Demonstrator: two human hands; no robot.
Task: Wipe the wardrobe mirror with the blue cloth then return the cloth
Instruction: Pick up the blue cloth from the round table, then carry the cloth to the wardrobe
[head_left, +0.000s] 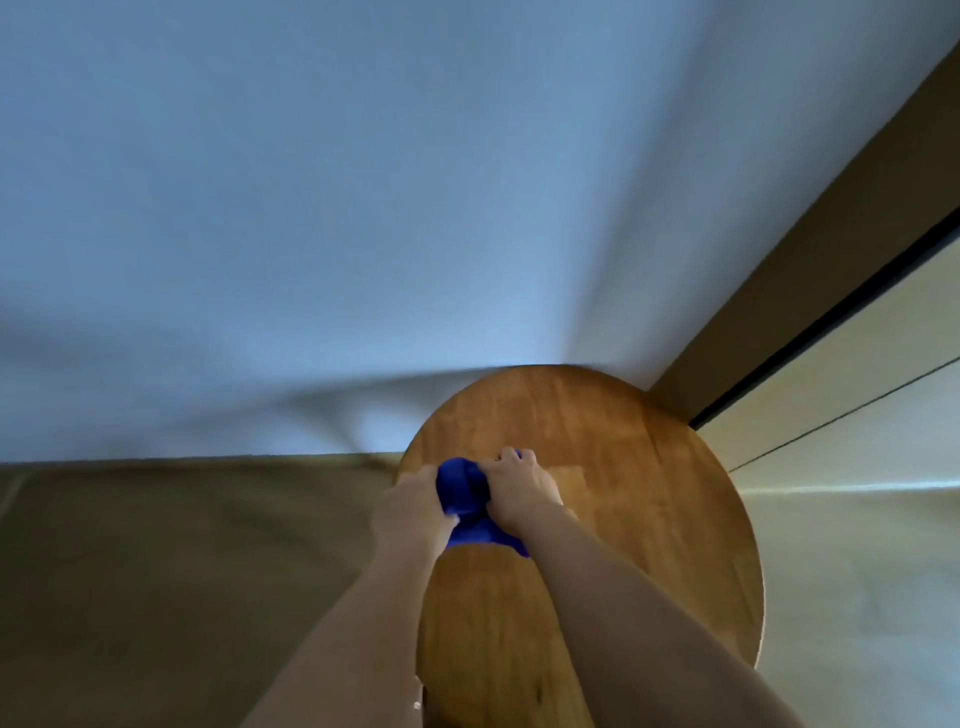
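item: crumpled blue cloth (465, 493), on round wooden tabletop (623, 467), left of centre; my left hand (410, 501) and right hand (519, 486) both clutch it.

Arms: we see two forearms, bare from the lower frame edge up to the wrists, with no sleeves on them.
Left hand (415, 501): we see it ungloved, with nothing worn at the wrist.
Right hand (519, 486): we see it ungloved too, fingers bare, knuckles rounded and slightly blurred.
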